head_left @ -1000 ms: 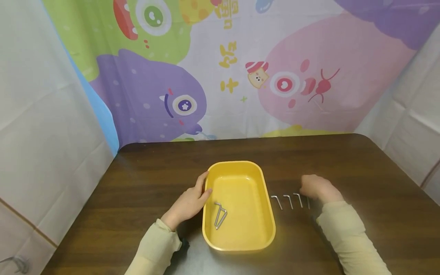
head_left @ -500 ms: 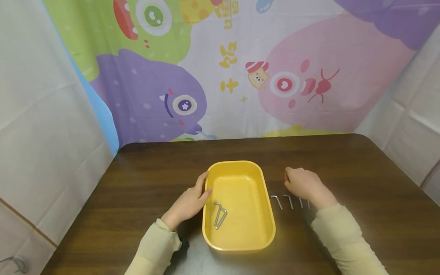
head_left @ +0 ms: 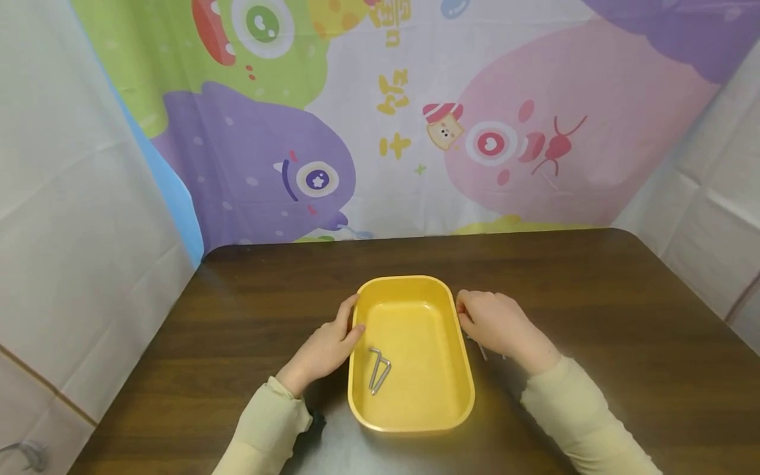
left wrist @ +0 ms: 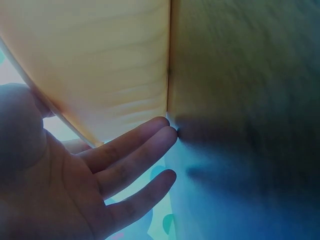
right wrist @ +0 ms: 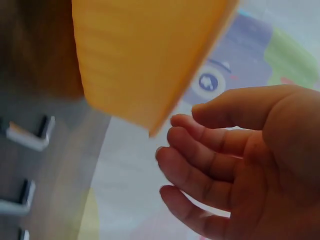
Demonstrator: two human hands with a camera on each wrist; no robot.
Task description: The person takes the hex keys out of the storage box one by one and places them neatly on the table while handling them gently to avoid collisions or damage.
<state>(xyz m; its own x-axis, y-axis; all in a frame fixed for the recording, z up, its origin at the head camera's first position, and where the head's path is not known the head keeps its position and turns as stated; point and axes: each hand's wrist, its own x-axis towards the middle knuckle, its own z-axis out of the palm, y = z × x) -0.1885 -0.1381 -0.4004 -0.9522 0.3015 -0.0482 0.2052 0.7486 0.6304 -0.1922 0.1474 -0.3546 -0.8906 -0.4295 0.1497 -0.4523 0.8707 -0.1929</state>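
Observation:
A yellow plastic tray (head_left: 415,369) stands on the table. Two L-shaped metal hex keys (head_left: 382,379) lie inside it at the left. My left hand (head_left: 322,348) holds the tray's left rim, thumb over the edge and the other fingers along the outer wall, as the left wrist view shows. Close by the right rim is my right hand (head_left: 495,323), its fingers bent and the thumb tip near the index fingertip in the right wrist view; I cannot tell whether anything is pinched there. More hex keys (right wrist: 27,137) lie in a row on the table, mostly hidden under this hand in the head view.
The dark wood-grain table (head_left: 285,284) reaches back to a cartoon-printed cloth (head_left: 404,185). Pale cloth panels (head_left: 77,198) hang at both sides.
My right hand has moved left from the far end of the hex key row to the tray's right rim, covering much of the row. The left hand and tray stay put.

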